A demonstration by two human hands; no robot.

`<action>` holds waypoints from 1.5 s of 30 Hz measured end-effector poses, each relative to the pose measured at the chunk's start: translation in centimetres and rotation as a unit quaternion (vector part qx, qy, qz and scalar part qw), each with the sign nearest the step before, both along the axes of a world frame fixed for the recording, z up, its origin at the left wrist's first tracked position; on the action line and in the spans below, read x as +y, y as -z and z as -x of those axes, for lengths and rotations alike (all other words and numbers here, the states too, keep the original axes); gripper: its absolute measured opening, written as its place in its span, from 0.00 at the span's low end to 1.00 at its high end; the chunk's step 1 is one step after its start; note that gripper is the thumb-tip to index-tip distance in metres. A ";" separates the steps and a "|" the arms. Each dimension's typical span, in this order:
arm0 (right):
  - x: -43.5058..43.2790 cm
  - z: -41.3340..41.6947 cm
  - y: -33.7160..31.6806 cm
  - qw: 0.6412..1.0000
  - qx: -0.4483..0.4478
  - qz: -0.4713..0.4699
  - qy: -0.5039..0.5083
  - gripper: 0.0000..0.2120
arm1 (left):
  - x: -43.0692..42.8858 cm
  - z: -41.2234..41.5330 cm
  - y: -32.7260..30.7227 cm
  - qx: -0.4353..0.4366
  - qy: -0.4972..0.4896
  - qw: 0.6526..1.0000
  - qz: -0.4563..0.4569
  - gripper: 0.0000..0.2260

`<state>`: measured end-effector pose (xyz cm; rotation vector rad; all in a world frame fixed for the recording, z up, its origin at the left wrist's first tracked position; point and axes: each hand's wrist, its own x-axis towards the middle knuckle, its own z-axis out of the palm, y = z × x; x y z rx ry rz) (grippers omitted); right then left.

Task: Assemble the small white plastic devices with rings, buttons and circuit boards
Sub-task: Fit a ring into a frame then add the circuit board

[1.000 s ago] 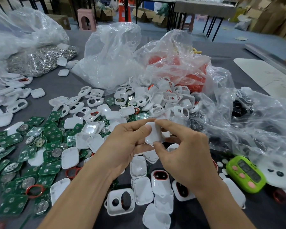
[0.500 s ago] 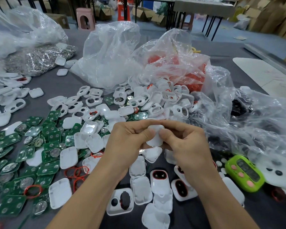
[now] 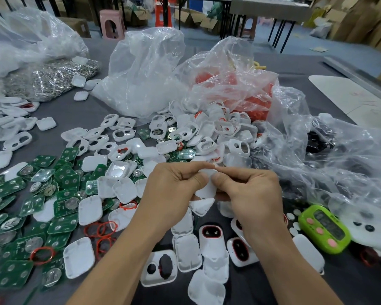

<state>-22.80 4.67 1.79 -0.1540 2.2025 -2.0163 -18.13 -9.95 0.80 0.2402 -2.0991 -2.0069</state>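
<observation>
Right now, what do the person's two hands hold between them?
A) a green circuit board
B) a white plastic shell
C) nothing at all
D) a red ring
B: the left hand and the right hand both pinch one white plastic shell with thumbs and fingertips; no green board or red ring shows in their grip.
</observation>
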 end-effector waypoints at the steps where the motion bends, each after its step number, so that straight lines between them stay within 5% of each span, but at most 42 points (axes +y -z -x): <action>1: 0.0 -0.1 -0.1 1.000 0.006 -0.003 0.002 0.07 | 0.0 0.0 0.1 0.000 -0.010 1.000 0.014 0.10; 8: 0.5 0.5 -0.6 0.997 -0.029 0.039 0.059 0.07 | 0.7 -0.2 -0.2 -0.052 0.032 0.998 0.001 0.13; 12: 0.4 0.7 -1.0 0.990 -0.090 0.104 -0.014 0.05 | 0.6 -0.1 -0.4 -0.028 -0.016 0.999 -0.017 0.19; 16: 0.9 0.7 -1.7 0.987 -0.098 0.070 -0.107 0.10 | 0.3 -0.1 -0.5 -0.010 -0.057 0.998 -0.025 0.18; 30: 0.2 0.0 -1.6 0.989 -0.099 0.091 -0.062 0.11 | 0.6 -0.4 -0.6 0.026 -0.083 0.996 -0.019 0.17; 40: 0.6 -0.1 -1.6 0.991 -0.066 0.077 -0.082 0.09 | 1.0 -0.4 -0.8 0.072 -0.060 0.993 0.065 0.11; 45: -0.9 -0.5 -0.8 0.976 -0.124 0.128 -0.122 0.13 | 1.3 -0.6 -0.1 0.053 -0.178 0.959 0.215 0.11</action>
